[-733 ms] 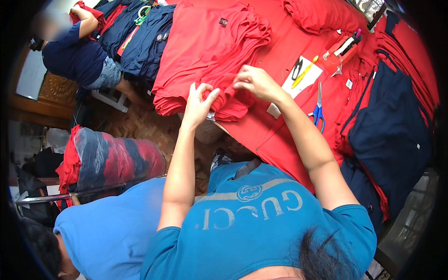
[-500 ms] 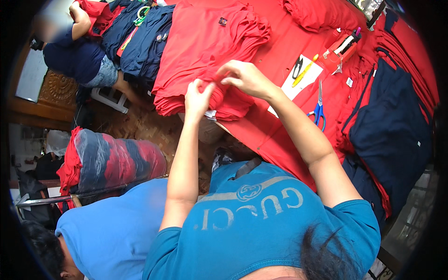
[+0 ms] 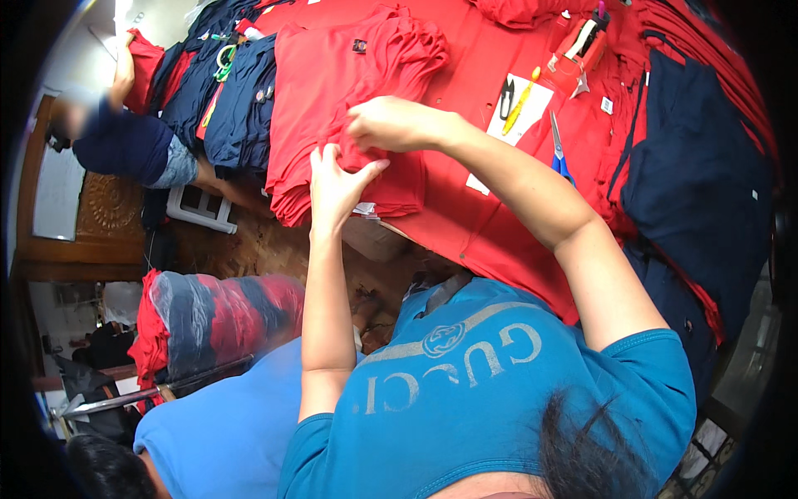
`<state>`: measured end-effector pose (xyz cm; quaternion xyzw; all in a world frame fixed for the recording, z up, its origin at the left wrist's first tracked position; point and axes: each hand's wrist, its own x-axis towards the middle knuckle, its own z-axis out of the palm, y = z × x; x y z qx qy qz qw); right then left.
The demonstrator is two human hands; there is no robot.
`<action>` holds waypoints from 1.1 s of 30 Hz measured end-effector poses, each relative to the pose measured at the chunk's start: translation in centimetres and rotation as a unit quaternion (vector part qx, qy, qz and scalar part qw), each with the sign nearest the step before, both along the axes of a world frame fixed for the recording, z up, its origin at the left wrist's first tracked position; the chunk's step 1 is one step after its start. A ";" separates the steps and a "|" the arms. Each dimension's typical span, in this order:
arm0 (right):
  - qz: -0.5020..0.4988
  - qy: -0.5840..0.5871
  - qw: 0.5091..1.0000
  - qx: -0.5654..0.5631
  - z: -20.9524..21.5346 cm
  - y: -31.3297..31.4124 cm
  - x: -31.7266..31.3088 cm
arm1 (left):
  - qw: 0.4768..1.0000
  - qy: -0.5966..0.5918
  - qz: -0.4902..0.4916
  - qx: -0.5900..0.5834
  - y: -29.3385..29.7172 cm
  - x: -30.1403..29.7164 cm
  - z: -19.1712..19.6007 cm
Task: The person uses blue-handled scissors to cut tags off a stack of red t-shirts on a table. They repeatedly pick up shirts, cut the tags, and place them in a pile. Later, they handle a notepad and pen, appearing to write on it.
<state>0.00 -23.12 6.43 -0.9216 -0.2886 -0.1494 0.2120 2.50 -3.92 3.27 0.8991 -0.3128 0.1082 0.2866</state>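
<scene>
A thick stack of folded red garments [image 3: 332, 75] lies before me, a small dark label on its top piece. At its near edge, my left hand [image 3: 334, 190] touches the cloth, thumb and fingers spread apart. Just beyond it, my right hand [image 3: 395, 125] is closed, its fingertips curled down at the red fabric. What its fingers pinch is partly hidden by the hand itself. White tags [image 3: 364, 209] stick out beneath the stack near my left wrist.
Right of the stack lie thread snips [image 3: 506, 98], a yellow pen-like tool [image 3: 522, 101], white paper [image 3: 532, 112] and blue-handled scissors [image 3: 559, 150]. Navy garments [image 3: 694, 166] hang at right. Two people [image 3: 125, 145] [image 3: 229, 424] are at left, near a wrapped garment bundle [image 3: 224, 320].
My right hand has come down and curled its fingers at the cloth. My left hand's thumb and fingers have spread apart. The view has shifted, and the person at far left has raised an arm.
</scene>
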 end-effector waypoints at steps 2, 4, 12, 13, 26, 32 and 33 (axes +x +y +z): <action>-0.008 -0.052 0.997 0.061 0.5 1.2 0.2 | 0.996 0.066 0.011 -0.056 0.1 1.2 0.7; -0.052 -0.113 0.981 0.146 0.2 1.9 0.1 | 0.976 0.134 0.037 -0.165 1.7 5.2 -0.5; -0.161 -0.007 0.986 -0.044 -12.4 5.5 -12.0 | 0.786 0.400 0.006 -0.471 3.7 8.2 -4.5; -0.164 0.020 0.985 -0.047 -11.9 5.5 -12.2 | 0.790 0.395 0.002 -0.470 3.4 8.4 -4.3; -0.181 -0.004 0.983 -0.019 -11.7 5.8 -12.5 | 0.958 0.111 -0.017 -0.264 2.6 3.5 -4.3; -0.171 -0.007 0.984 0.043 -12.9 5.7 -12.0 | 0.988 -0.113 -0.072 -0.079 -2.0 -6.6 -5.2; -0.167 -0.019 0.984 0.056 -12.9 5.7 -12.0 | 0.988 -0.128 -0.068 -0.059 -2.1 -6.8 -5.1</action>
